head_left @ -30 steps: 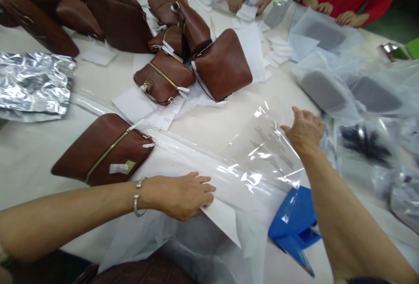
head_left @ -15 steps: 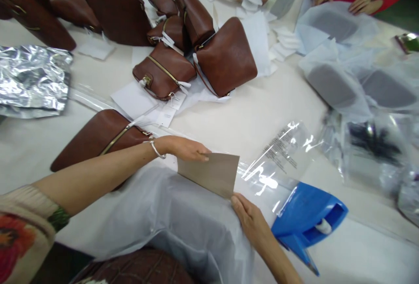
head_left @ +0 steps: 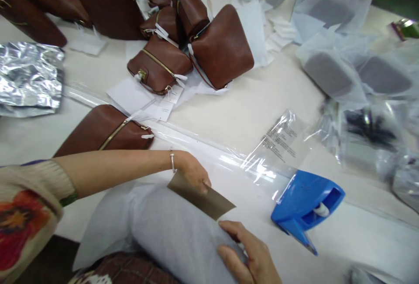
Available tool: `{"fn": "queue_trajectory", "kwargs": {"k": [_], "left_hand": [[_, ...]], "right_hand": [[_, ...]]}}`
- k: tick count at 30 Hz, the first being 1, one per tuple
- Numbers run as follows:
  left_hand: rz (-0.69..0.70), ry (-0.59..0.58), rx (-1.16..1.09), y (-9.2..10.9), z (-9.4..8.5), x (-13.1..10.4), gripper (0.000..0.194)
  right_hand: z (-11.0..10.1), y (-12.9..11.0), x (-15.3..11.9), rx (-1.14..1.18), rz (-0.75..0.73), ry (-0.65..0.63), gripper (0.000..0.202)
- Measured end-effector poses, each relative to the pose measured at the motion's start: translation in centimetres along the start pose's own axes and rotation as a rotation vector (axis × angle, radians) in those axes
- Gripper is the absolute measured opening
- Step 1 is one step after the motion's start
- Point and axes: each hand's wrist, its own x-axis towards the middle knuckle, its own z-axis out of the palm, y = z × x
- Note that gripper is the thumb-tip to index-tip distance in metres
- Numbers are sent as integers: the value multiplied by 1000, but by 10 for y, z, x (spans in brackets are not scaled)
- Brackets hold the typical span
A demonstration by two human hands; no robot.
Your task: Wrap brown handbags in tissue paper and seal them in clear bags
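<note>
My left hand (head_left: 193,171), with a silver bracelet at the wrist, grips the upper edge of a flat grey-brown card (head_left: 204,199). The card stands tilted along the far side of a bundle wrapped in whitish translucent paper (head_left: 176,227). My right hand (head_left: 248,253) rests on the right end of this bundle, thumb and fingers apart, its fingertips close to the card's lower corner. What is inside the wrapping is hidden.
Brown leather bags (head_left: 222,48) cover the back left, one (head_left: 104,131) beyond my left forearm. Silver foil (head_left: 29,79) lies far left. A blue tape dispenser (head_left: 304,210) and clear plastic (head_left: 278,148) are at right. Wrapped items (head_left: 327,72) and other people's hands are behind.
The card has tipped and lowered behind the bundle, with my left hand on it. My right hand has let go of the card's corner and moved down onto the wrapping.
</note>
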Motion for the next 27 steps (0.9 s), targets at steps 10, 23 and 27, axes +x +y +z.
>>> {"fn": "queue_trajectory", "kwargs": {"k": [10, 23, 27], "left_hand": [[-1, 239, 169, -6, -16, 1, 38], [-76, 272, 350, -27, -29, -30, 25], [-142, 243, 413, -9, -18, -23, 30]], "right_hand": [[-18, 46, 73, 137, 217, -31, 37], [-19, 48, 93, 58, 206, -92, 41], [-17, 58, 98, 18, 179, -137, 46]]}}
